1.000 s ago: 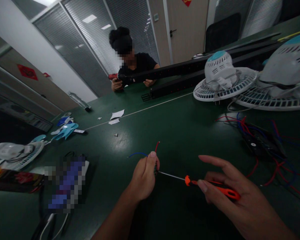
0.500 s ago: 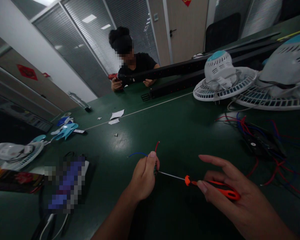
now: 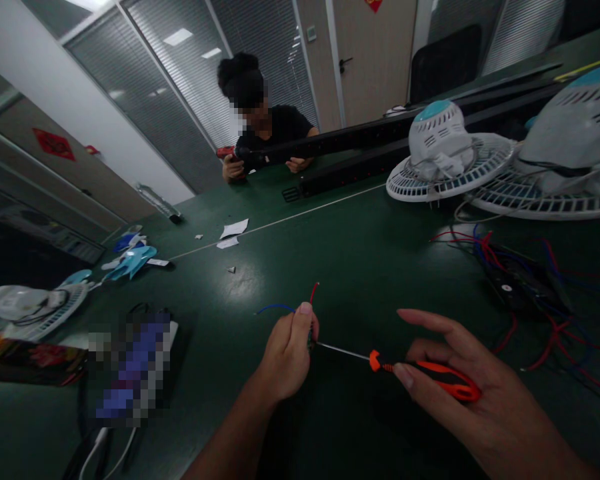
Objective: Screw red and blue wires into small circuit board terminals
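Orange-and-black screwdriver [image 3: 433, 375] sat gripped in the right hand [image 3: 473, 407], its handle pinched between thumb and fingers while the index finger stretched out loosely above. Its steel shaft reached across to the left hand [image 3: 286, 357], which was closed in a fist around a small dark piece [image 3: 311, 345], mostly hidden, from which a red wire [image 3: 313, 292] and a blue wire [image 3: 275, 308] stuck out. Both hands hovered over the green desk [image 3: 360, 267]. A blurred, pixelated object [image 3: 135, 367] lay to the left. To the right, a black unit [image 3: 510, 287] sat tangled in red and blue wires. Farther on lay paper scraps [image 3: 234, 229], blue plastic parts [image 3: 130, 262] and two white fans [image 3: 443, 153]. Across the desk, a co-worker [image 3: 265, 120] held a red drill [image 3: 227, 153] against a long black bar [image 3: 340, 141].
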`<state>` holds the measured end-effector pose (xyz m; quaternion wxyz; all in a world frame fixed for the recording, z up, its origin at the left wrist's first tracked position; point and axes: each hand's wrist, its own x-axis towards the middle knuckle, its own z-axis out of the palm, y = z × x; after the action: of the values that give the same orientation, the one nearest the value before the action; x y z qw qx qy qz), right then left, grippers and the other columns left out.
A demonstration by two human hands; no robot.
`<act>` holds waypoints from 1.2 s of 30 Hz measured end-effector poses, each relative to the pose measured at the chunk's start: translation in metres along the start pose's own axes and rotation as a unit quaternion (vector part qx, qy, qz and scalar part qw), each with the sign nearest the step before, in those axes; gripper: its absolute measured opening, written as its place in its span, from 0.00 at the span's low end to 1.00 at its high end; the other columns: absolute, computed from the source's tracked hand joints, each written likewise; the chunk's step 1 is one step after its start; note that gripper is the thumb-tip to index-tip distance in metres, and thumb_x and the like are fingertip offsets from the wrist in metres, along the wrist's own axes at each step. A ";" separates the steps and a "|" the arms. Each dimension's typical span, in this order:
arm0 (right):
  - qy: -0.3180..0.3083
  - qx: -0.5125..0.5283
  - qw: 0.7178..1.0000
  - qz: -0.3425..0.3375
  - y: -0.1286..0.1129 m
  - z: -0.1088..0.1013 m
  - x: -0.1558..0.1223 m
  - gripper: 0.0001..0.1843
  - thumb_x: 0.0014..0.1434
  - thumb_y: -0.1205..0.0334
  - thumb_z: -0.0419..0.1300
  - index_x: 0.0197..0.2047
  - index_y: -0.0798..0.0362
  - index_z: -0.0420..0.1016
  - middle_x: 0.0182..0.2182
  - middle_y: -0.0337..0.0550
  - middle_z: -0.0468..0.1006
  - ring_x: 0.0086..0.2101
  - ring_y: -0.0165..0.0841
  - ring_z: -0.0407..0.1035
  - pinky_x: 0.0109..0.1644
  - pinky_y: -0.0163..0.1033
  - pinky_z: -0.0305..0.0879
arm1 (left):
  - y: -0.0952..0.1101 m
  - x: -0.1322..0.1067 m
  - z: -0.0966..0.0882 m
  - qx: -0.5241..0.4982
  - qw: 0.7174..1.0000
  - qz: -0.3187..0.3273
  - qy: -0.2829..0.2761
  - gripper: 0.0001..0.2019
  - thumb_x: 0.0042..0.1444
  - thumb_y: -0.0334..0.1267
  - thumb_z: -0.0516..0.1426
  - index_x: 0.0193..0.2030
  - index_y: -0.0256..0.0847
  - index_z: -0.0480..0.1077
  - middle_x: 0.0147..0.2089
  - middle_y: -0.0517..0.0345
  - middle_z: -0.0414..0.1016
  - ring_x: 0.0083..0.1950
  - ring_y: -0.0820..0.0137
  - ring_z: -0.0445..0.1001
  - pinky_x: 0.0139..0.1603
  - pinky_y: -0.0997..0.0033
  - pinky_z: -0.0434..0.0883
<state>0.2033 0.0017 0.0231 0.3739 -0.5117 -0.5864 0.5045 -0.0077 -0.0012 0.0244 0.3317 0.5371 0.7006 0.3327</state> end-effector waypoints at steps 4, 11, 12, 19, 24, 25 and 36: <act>-0.004 -0.010 1.000 -0.014 0.004 -0.001 0.002 0.23 0.55 0.51 0.60 0.53 0.48 0.66 0.25 0.36 0.75 0.20 0.31 0.67 0.23 0.36 0.65 | 0.000 0.000 0.000 0.002 1.000 0.000 -0.001 0.25 0.65 0.52 0.39 0.24 0.42 0.63 0.21 0.62 0.61 0.26 0.68 0.64 0.29 0.69 0.61; -0.012 -0.017 0.999 -0.024 0.009 -0.002 0.003 0.23 0.56 0.51 0.60 0.53 0.49 0.66 0.26 0.38 0.77 0.23 0.33 0.71 0.23 0.35 0.67 | 0.001 0.000 0.000 0.002 1.000 -0.005 0.000 0.26 0.64 0.53 0.38 0.23 0.43 0.62 0.21 0.62 0.61 0.25 0.68 0.63 0.29 0.69 0.60; -0.009 -0.017 1.000 -0.017 0.008 -0.002 0.003 0.24 0.55 0.50 0.60 0.53 0.49 0.67 0.26 0.38 0.77 0.23 0.33 0.72 0.23 0.35 0.67 | 0.001 0.000 0.000 0.001 1.000 -0.005 -0.002 0.26 0.64 0.53 0.38 0.23 0.43 0.62 0.21 0.62 0.60 0.25 0.68 0.63 0.29 0.69 0.60; -0.051 -0.021 0.997 0.047 0.004 -0.008 0.002 0.36 0.47 0.42 0.66 0.56 0.48 0.64 0.30 0.41 0.80 0.28 0.39 0.77 0.30 0.39 0.73 | 0.003 0.000 0.000 0.013 1.000 -0.005 -0.007 0.25 0.64 0.53 0.38 0.23 0.43 0.62 0.21 0.62 0.61 0.25 0.67 0.63 0.30 0.69 0.60; -0.096 0.004 0.995 0.030 0.010 -0.011 0.002 0.32 0.57 0.39 0.55 0.58 0.50 0.61 0.22 0.38 0.78 0.21 0.35 0.74 0.23 0.37 0.71 | 0.004 0.000 0.000 0.018 1.000 -0.006 -0.007 0.25 0.64 0.53 0.38 0.22 0.44 0.62 0.20 0.63 0.60 0.25 0.67 0.63 0.30 0.69 0.60; -0.098 0.012 0.995 0.028 0.011 -0.011 0.002 0.31 0.60 0.39 0.52 0.58 0.50 0.61 0.19 0.37 0.76 0.19 0.34 0.72 0.21 0.36 0.70 | 0.004 0.000 0.000 0.018 1.000 -0.005 -0.006 0.25 0.64 0.53 0.37 0.23 0.44 0.62 0.20 0.63 0.60 0.25 0.68 0.63 0.30 0.69 0.60; -0.100 -0.034 0.994 0.010 0.010 -0.007 0.004 0.25 0.65 0.45 0.48 0.59 0.50 0.57 0.19 0.32 0.72 0.21 0.33 0.69 0.23 0.36 0.65 | 0.002 -0.001 0.000 0.000 1.000 -0.007 -0.010 0.25 0.65 0.53 0.38 0.23 0.43 0.62 0.21 0.63 0.60 0.25 0.68 0.63 0.30 0.69 0.60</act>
<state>0.2112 0.0071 0.0143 0.2910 -0.4768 -0.6326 0.5365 -0.0070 -0.0023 0.0262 0.3407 0.5355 0.7012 0.3250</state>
